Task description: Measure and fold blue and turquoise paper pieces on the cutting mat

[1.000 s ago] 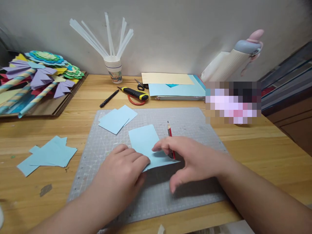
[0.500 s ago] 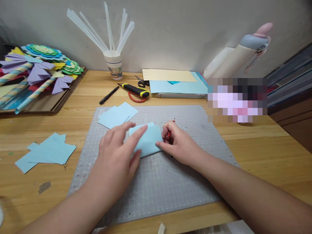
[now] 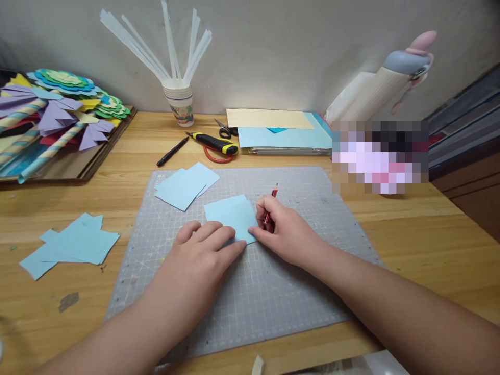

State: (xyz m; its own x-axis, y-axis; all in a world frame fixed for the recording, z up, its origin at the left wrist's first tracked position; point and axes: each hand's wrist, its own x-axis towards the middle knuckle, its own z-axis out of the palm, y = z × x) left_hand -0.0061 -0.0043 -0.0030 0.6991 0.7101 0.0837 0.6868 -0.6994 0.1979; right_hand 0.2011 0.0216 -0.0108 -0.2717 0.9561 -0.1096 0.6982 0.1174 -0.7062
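Observation:
A pale blue sheet of paper (image 3: pixel 230 211) lies on the grey cutting mat (image 3: pixel 250 302), its near left part hidden under my left hand (image 3: pixel 207 250). The left fingers are bent over that part, and the thumb runs along the near edge, holding the paper. At the right edge of the paper is my right hand (image 3: pixel 283 224), closed around a red and black pencil (image 3: pixel 267 217) whose tip points up and away. My right thumb touches the paper's right edge.
Blue paper pieces (image 3: pixel 182 188) lie on the mat's far left, and more blue pieces (image 3: pixel 80 242) on the wooden table. Behind are a black pen (image 3: pixel 172 152), pliers (image 3: pixel 214 142), scissors (image 3: pixel 224 129), a paper cup (image 3: pixel 179 104) of white strips, stacked paper (image 3: pixel 285 138) and a bottle (image 3: pixel 371 96).
My left hand has come down and nearer, from a raised flap of blue paper to the near edge. The paper now lies flatter. The pencil in my right hand stands more exposed.

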